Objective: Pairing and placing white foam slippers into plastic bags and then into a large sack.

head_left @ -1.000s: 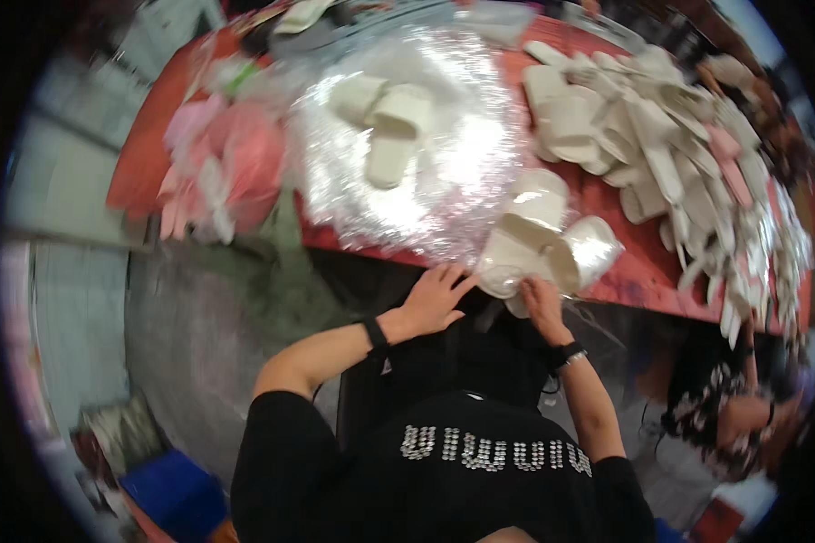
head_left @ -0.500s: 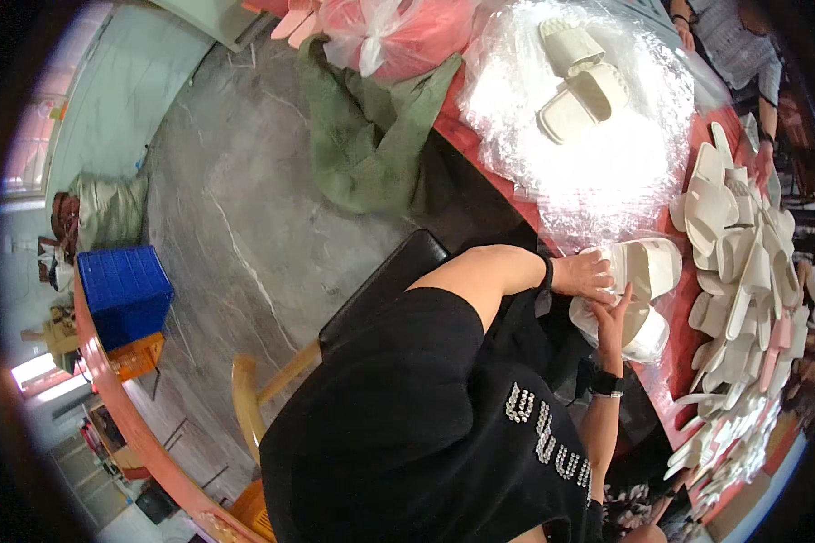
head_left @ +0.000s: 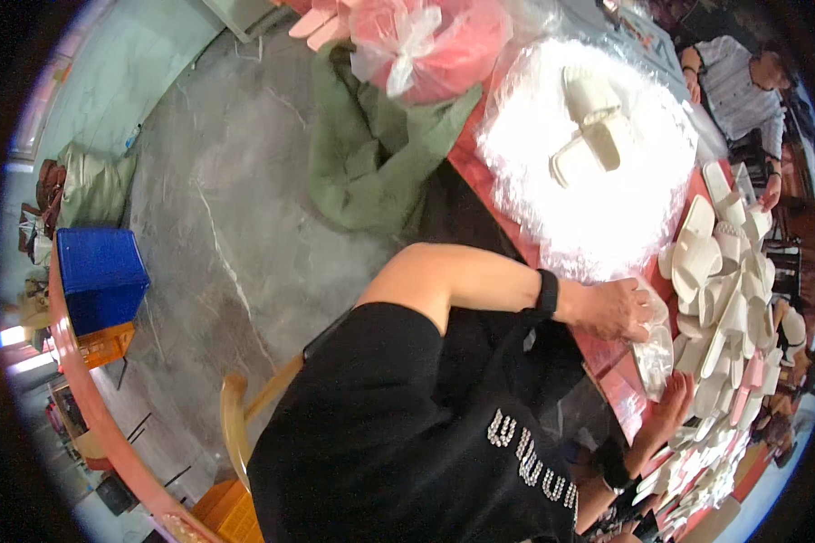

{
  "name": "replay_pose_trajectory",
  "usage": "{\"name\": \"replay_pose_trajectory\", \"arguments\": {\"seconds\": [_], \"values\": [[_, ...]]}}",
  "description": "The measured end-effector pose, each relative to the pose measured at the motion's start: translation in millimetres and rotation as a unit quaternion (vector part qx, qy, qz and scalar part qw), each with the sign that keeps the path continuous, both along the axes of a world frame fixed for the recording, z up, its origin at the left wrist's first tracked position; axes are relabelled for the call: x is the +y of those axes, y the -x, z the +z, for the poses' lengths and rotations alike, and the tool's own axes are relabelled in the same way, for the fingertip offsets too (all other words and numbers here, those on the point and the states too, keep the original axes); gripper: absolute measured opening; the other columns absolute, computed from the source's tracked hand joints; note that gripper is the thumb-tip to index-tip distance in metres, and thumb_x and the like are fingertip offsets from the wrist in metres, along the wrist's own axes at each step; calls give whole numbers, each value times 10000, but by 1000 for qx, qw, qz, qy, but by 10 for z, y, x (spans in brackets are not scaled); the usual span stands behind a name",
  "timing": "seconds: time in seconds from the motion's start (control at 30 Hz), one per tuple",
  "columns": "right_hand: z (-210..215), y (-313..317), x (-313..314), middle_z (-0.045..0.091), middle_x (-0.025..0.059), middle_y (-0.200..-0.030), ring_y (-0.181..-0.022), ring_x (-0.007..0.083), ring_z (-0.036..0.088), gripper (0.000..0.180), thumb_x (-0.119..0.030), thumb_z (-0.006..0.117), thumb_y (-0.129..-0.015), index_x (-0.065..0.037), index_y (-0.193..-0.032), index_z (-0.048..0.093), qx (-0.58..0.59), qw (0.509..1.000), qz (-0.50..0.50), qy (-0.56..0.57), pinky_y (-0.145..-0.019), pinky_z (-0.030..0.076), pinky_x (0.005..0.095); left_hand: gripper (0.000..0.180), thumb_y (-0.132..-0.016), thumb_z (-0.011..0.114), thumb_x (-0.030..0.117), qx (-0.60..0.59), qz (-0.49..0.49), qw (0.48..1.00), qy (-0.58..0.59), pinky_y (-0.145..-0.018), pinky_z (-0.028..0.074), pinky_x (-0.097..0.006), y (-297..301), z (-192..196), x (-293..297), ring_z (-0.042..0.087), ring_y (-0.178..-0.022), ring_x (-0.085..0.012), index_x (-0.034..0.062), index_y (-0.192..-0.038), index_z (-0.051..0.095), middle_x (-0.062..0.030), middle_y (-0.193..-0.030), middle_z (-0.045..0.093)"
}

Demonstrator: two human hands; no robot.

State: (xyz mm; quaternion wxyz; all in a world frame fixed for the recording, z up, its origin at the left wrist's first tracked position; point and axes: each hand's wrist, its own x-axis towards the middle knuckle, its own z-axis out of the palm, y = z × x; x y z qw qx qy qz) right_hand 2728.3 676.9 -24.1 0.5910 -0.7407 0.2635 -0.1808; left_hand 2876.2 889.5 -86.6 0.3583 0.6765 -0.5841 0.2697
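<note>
My right hand point(head_left: 668, 412) has its fingers extended by the lower end of the film-wrapped cream slippers point(head_left: 654, 362); I cannot tell if they touch. My left hand point(head_left: 611, 310) curls over the upper end, its grip seemingly clamped there. Half a second ago both hands met over the spread pair; now they are apart and the bundle looks narrower, so I judge it folded together. It sits over the red-covered desk point(head_left: 471, 156), beside the heaped cream slippers point(head_left: 724, 308).
</note>
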Motion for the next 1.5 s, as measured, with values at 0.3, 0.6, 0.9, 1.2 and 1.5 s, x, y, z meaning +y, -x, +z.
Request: {"name": "replay_pose_trajectory", "arguments": {"seconds": [0.3,0.6,0.9,1.2,1.5], "values": [[262,-983,1264,565,77,-986,-850,152,544,262,-66,471,-860,6,-1109,504,18,959,282,-10,-754,438,270,261,-689,619,240,304,-16,944,-124,-659,441,-384,-212,479,2392,533,-792,-289,62,-869,556,-98,-812,527],[-161,-1684,3133,578,71,-1018,-948,121,532,293,-100,509,-863,-34,-1148,493,138,744,651,-61,-810,422,249,354,-721,612,281,498,489,681,-221,-764,425,-378,454,72,4762,533,-928,-313,68,-1002,578,-130,-983,581],[-1750,-1888,4422,360,168,-1294,-1238,315,286,447,-131,553,-744,-29,-1169,463,-152,628,603,468,-1012,231,459,342,-765,629,187,608,533,548,215,-723,439,-311,368,-952,4984,586,-797,-196,-30,-1019,553,-119,-919,621],[-1933,-2113,4252,449,167,-1256,-1217,287,364,527,-215,340,-856,-46,-1342,226,49,202,512,833,-1060,-40,500,314,-782,598,168,751,352,544,125,-689,451,-297,90,-1123,4523,579,-786,-166,-49,-1006,560,-116,-922,614],[-2176,-1730,3977,628,75,-877,-911,232,553,183,-179,515,-728,-109,-812,662,-5,257,761,596,-901,322,408,387,-789,589,226,784,319,503,176,-687,437,-324,-542,-1379,4705,567,-792,-200,-94,-1001,536,-135,-876,599]]}}
